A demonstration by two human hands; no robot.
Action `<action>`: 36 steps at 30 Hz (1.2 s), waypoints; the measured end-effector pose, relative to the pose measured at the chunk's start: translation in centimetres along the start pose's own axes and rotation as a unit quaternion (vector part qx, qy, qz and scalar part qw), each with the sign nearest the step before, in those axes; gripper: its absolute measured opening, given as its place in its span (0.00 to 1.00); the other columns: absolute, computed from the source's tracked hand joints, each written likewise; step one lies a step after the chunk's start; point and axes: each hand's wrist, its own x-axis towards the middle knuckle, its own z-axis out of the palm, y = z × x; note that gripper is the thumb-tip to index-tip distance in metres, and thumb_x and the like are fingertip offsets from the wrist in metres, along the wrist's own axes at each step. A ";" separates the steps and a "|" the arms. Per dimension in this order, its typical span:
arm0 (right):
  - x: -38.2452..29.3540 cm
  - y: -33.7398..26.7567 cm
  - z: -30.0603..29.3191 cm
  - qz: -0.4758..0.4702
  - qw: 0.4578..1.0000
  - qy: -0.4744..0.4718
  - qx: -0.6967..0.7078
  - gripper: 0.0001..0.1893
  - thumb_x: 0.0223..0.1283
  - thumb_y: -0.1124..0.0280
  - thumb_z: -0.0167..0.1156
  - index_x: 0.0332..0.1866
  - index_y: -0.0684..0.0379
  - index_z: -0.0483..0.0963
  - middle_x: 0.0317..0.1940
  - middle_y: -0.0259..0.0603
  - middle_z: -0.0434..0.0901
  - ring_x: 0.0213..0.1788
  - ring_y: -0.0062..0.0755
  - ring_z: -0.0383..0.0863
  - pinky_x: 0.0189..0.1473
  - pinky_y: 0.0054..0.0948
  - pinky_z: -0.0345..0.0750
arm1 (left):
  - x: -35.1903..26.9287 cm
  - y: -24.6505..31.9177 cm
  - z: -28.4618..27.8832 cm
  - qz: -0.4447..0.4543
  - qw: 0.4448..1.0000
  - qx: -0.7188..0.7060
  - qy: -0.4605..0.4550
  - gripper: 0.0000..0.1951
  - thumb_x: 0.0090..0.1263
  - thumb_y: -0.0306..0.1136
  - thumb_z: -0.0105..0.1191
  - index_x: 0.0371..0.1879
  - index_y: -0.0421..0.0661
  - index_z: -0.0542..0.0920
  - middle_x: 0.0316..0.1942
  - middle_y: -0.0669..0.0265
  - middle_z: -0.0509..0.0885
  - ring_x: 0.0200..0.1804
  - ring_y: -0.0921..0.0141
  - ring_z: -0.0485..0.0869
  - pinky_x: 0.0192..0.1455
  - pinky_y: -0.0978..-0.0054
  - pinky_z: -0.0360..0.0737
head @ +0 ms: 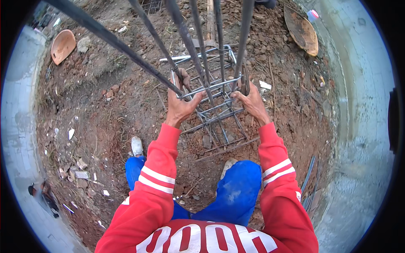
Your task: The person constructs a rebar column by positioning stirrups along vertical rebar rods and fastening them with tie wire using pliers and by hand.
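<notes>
Before me stands a column cage of several long dark steel rebars (pixel 190 41), tied with rectangular steel stirrups. My left hand (pixel 179 102) grips the near left corner of an upper stirrup (pixel 221 83), its thumb lying along the near side and its fingers behind the bars. On the opposite side, my right hand (pixel 252 101) is closed around the cage's right edge, thumb tip by a vertical bar. A brown ring, seemingly a wire coil (pixel 245 77), rests against that hand; its fingers are partly hidden. Below, a grid of crossed rebars (pixel 216 119) lies on the soil at the cage's foot.
A hoe with a wooden handle (pixel 210 19) lies beyond the cage. Shallow pans sit on the dirt, one orange (pixel 63 46) and one soil-stained (pixel 302 33). Loose steel rods (pixel 308 177) lie right. Block walls (pixel 364 120) flank the ground; a person (pixel 46 199) is far left.
</notes>
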 end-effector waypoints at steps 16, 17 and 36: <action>3.5 2.9 0.3 -0.201 0.979 0.014 0.024 0.17 0.65 0.61 0.71 0.44 0.64 0.77 0.41 0.41 0.88 0.39 0.25 0.83 0.43 0.29 0.79 | -1.8 0.5 2.2 0.002 0.982 0.173 0.076 0.40 0.63 0.49 0.74 0.63 0.42 0.63 0.41 0.65 0.77 0.48 0.67 0.80 0.54 0.64 0.80; 2.9 2.7 0.6 -0.220 0.975 0.039 -0.004 0.16 0.65 0.62 0.72 0.40 0.64 0.77 0.38 0.42 0.88 0.35 0.25 0.82 0.39 0.30 0.79 | -2.1 0.7 1.8 -0.031 0.980 0.190 0.055 0.39 0.64 0.49 0.73 0.64 0.42 0.62 0.42 0.65 0.77 0.49 0.67 0.80 0.55 0.64 0.80; 1.7 3.0 0.8 -0.215 0.961 0.104 -0.141 0.18 0.61 0.61 0.75 0.35 0.62 0.75 0.25 0.37 0.81 0.27 0.26 0.78 0.31 0.31 0.75 | -3.0 1.0 3.7 0.045 0.893 0.396 0.209 0.36 0.63 0.23 0.55 0.73 0.34 0.59 0.52 0.49 0.68 0.55 0.56 0.75 0.59 0.60 0.78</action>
